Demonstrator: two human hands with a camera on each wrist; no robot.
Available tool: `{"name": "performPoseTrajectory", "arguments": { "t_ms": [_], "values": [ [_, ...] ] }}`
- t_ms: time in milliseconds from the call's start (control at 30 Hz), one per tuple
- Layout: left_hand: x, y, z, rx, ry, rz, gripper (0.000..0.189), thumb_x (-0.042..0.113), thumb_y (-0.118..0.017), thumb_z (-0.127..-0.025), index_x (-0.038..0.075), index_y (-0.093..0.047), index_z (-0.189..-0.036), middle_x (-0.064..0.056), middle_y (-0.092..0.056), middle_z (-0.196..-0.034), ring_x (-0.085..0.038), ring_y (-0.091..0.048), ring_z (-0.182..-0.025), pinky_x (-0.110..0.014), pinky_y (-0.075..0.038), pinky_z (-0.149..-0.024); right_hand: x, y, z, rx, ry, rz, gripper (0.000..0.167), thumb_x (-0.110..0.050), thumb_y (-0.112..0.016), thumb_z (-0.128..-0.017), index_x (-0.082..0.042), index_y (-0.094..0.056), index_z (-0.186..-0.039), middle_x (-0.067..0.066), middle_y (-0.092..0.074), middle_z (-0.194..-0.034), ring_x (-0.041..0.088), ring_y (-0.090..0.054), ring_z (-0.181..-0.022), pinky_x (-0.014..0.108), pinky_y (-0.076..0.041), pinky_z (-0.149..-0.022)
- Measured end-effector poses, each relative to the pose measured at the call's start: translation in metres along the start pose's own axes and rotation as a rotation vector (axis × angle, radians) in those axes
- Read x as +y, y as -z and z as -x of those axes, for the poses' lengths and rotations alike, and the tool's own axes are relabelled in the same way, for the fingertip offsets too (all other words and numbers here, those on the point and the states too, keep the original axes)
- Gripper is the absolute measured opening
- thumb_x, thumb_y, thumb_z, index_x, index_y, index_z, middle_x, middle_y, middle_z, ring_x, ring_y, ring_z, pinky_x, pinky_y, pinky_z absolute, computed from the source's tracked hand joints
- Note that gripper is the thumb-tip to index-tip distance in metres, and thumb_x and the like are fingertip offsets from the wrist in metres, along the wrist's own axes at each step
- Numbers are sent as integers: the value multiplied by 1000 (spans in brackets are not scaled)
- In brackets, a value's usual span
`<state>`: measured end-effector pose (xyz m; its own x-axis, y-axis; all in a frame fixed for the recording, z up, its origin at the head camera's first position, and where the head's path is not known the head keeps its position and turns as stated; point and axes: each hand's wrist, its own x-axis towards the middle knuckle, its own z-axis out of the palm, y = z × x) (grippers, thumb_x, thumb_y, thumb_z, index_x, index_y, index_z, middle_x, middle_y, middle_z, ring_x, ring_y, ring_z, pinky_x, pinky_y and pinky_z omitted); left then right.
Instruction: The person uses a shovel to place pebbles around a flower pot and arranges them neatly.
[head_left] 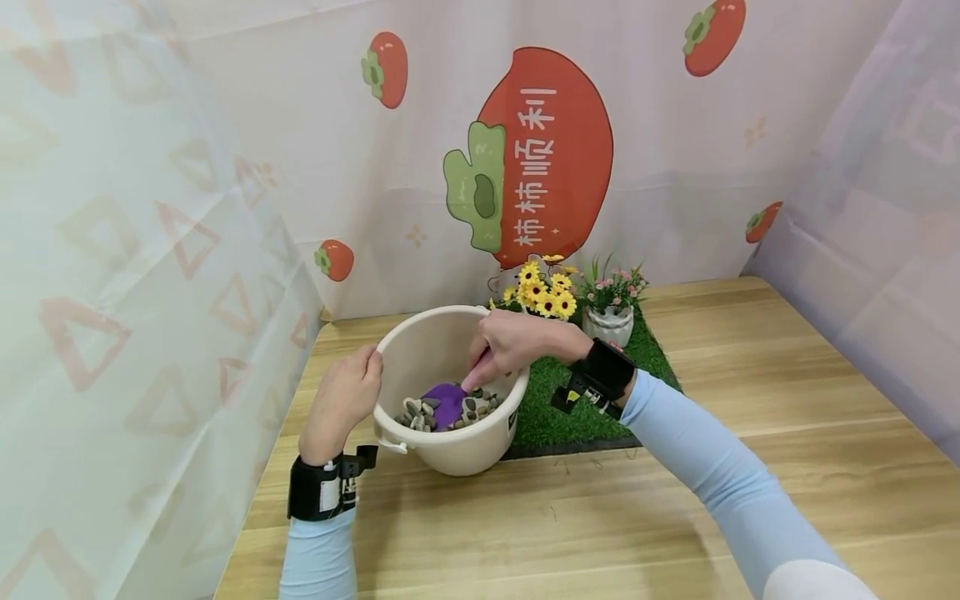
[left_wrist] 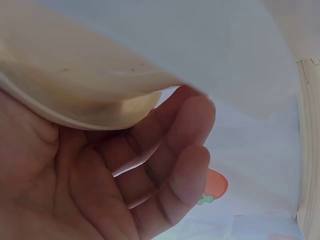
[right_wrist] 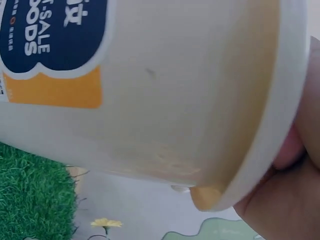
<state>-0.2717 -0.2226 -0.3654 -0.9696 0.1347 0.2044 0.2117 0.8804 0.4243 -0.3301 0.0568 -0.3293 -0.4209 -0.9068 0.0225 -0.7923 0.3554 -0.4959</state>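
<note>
A cream plastic bucket (head_left: 463,454) stands on the wooden table, tilted a little toward me, with many grey and tan pebbles (head_left: 417,415) at its bottom. My left hand (head_left: 343,402) grips the bucket's left rim; in the left wrist view its fingers curl under the rim beside the outer wall. Reaching in over the right rim, my right hand (head_left: 517,340) holds a purple shovel (head_left: 447,405) by its handle, most of which the fingers hide. The shovel's blade lies among the pebbles. In the right wrist view the bucket wall covers much of that hand.
Behind and right of the bucket lies a green turf mat (head_left: 547,417). On it are yellow flowers (head_left: 546,292) and a white pot (head_left: 609,325) of pink flowers. The bucket's wire-handle lug (head_left: 393,447) faces the front left. Printed cloth (head_left: 405,208) hangs behind the table (head_left: 540,533).
</note>
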Motion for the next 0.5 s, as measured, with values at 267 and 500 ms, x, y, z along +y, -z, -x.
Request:
{"name": "performPoseTrajectory", "arguments": {
  "t_ms": [267,500],
  "values": [
    [1,0,0,10,8,2,38,23,-31,-105,3,-61,-116,-18,-68,-99,-32,-66,-86,-46,-50,-72,-1,4,6,43,-14,-87,17,-31,-74,-88,-15,-80,-89,-2,-76,-79,7,-70,-66,24,-55,-60],
    [1,1,0,4,13,5,41,24,-29,-106,3,-60,-122,-19,-69,-106,-35,-66,-92,-48,-51,-76,3,2,7,125,43,-42,15,-31,-74,-88,-18,-80,-93,-8,-75,-82,5,-70,-69,20,-54,-61]
  ]
}}
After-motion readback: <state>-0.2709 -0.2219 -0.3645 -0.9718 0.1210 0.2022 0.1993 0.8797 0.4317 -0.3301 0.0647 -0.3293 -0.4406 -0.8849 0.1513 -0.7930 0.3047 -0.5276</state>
